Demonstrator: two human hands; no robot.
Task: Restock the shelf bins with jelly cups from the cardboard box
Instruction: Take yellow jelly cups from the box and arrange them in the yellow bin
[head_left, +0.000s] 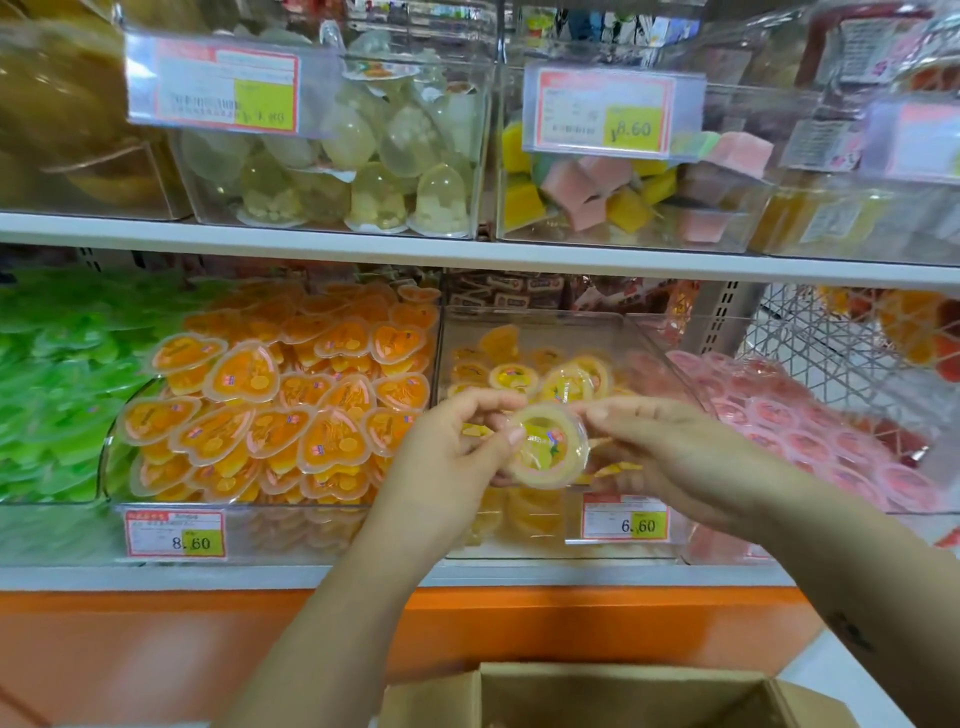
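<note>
One view only, from a wide-angle camera on the person's head. It faces forward and slightly down, square to the shelf (363, 245) and close to it. The lower bins (291, 530) fill mid-frame, where the left hand (457, 441) and right hand (670, 452) meet. The open top of the cardboard box (597, 680) lies at the bottom edge.

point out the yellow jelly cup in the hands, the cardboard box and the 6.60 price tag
yellow jelly cup (548, 447): head view, centre of its printed lid
cardboard box (623, 696): head view, inner back wall
6.60 price tag (625, 521): head view, middle of the label
</note>
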